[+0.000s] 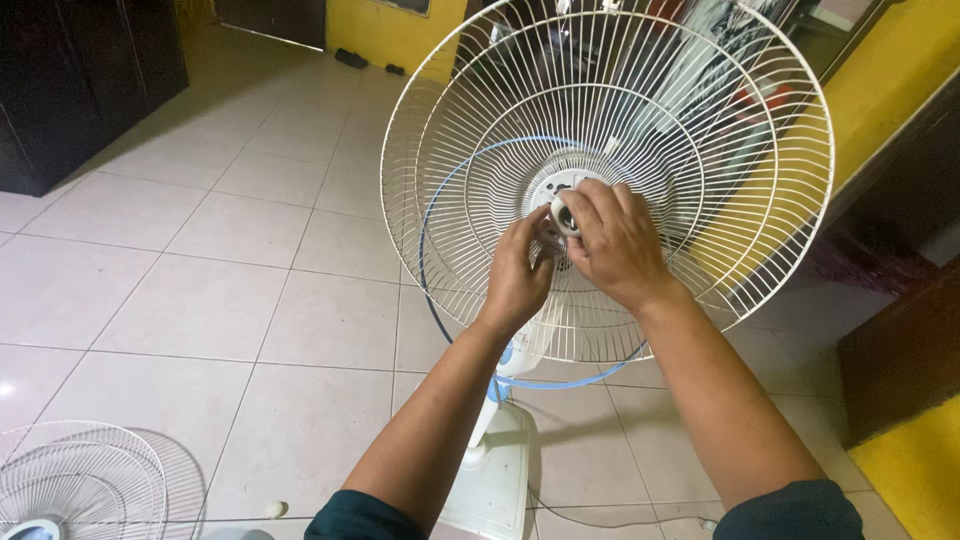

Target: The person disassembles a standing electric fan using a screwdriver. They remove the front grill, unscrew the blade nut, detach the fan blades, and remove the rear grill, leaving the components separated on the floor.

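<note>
A white pedestal fan stands before me with its rear wire guard (700, 130) mounted, no blades and no front guard on it. At the guard's centre sits the motor hub (560, 185). My right hand (615, 240) wraps its fingers around a small white round nut (563, 212) on the hub. My left hand (517, 275) rests just left of it, fingertips touching the hub area. A loose blue ring (432, 290) hangs around the guard. The fan's white square base (497, 470) stands on the tiled floor below my arms.
A second white wire guard (80, 480) lies on the floor at the bottom left, a small white piece (275, 509) near it. A dark cabinet (70, 80) stands at the far left. Dark wooden furniture (900, 350) and yellow walls are at the right.
</note>
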